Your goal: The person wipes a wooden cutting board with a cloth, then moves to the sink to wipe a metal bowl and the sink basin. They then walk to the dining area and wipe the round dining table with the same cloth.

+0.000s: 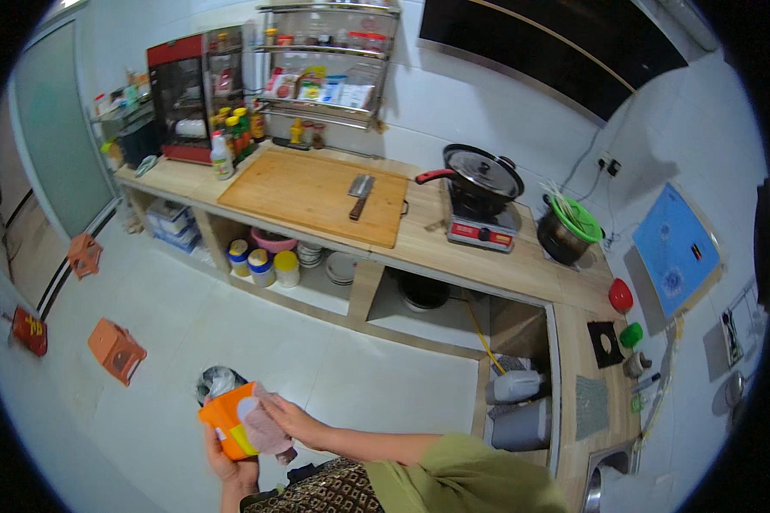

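Observation:
My left hand (223,458) grips an orange box-shaped object (221,413) with a yellow patch, from its left and underside. It is held low in front of my body, above the floor. A pinkish cloth (267,431) lies over the box's right side, with my right hand (292,420) on it, pressing it to the surface. The cloth's lower end hangs free. Just behind the box, a dark bin (232,375) with a plastic liner stands on the floor, partly hidden. Whether the box is hollow cannot be seen.
A counter holds a wooden cutting board (276,192) with a cleaver (359,195), and a portable gas stove (481,231) under a lidded pan (484,170). A pot (559,238) stands farther right. Orange stools (119,353) stand left; a sink (595,484) is at lower right.

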Demonstrator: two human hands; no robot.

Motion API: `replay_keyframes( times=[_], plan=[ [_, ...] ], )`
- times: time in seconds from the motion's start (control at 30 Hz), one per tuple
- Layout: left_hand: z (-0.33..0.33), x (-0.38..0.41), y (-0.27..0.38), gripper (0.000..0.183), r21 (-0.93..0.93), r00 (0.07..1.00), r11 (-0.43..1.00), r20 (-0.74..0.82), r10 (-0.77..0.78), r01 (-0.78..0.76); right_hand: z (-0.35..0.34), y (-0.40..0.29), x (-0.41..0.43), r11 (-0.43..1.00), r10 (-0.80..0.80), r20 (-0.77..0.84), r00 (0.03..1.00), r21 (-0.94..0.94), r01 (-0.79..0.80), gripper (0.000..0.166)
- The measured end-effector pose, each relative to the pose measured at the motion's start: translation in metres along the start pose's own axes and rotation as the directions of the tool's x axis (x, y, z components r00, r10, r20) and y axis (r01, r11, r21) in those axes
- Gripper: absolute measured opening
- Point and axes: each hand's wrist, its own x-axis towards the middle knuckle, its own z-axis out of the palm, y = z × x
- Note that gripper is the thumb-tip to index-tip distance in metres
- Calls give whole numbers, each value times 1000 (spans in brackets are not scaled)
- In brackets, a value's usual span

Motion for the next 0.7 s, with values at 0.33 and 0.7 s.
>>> replay_keyframes(
  times=[0.33, 0.7],
  plan=[
    [37, 89, -97, 76, 624, 743, 633, 660, -112, -459, -127, -48, 36, 804, 153, -210, 966, 595, 2, 50],
    [87, 170, -68, 67, 543, 531, -142, 839, 115, -828, -155, -50, 85, 952, 28, 217, 976, 290, -92, 49]
  ],
)
